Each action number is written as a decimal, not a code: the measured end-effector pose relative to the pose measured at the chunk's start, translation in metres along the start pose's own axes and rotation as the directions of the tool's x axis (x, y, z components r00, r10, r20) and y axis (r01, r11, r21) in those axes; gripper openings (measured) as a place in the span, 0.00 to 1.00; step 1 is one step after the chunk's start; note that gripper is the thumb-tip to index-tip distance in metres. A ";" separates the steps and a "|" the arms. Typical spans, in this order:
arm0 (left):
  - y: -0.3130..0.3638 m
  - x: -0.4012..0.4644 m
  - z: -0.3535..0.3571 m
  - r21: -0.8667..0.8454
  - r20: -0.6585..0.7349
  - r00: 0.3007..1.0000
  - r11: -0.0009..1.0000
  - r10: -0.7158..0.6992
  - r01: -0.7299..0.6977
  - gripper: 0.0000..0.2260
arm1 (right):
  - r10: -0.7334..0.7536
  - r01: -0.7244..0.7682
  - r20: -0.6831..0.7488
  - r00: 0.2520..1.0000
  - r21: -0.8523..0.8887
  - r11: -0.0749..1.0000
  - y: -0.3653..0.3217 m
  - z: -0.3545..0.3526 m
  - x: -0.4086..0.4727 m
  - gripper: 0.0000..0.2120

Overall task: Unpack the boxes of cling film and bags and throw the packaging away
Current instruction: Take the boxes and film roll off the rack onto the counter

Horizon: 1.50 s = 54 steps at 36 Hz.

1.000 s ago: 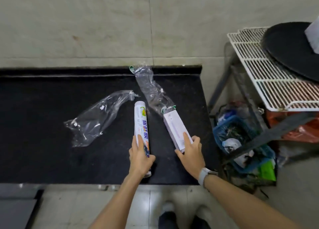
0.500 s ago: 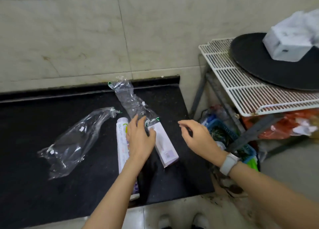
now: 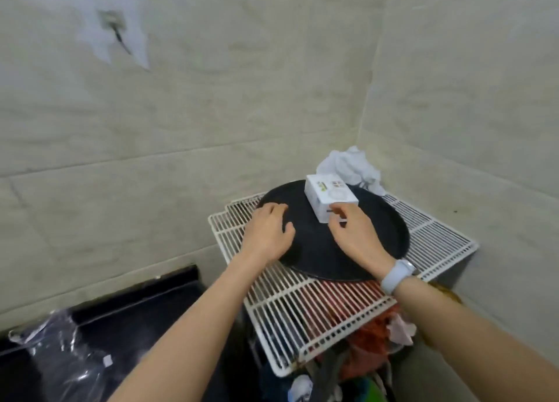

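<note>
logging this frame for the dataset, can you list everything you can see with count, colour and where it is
box: 1, white with small printed pictures, on the black tray
tray: 1, black, round, on the wire rack
cloth: 1, white, crumpled, behind the box in the wall corner
wire rack: 1, white, right of the counter
counter: 1, black, lower left
plastic wrapper: 1, clear, on the counter
clutter: mixed red, green and blue, under the rack, too jumbled to count
watch: 1, pale, on the right wrist
left hand: 1, open, over the tray's left rim
right hand: 1, fingers at the box's near end, grip unclear
</note>
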<state>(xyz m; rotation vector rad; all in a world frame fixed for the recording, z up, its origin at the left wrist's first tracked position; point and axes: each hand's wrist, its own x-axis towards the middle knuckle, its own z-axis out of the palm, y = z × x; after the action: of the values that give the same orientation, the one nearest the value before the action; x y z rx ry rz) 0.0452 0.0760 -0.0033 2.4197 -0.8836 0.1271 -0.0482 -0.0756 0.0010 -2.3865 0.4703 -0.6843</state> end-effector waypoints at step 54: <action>-0.229 -0.421 -0.097 -0.134 -0.271 0.637 0.684 -0.721 0.717 0.13 | -0.290 -0.033 0.583 0.759 0.480 0.876 -0.216 0.212 -0.256 0.21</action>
<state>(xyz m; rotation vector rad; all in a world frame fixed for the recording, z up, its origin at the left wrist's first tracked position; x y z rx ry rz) -0.1315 0.5104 -0.1418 2.4556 0.2686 0.1775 -0.0975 0.3058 -0.0982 -2.0157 -0.1605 0.0198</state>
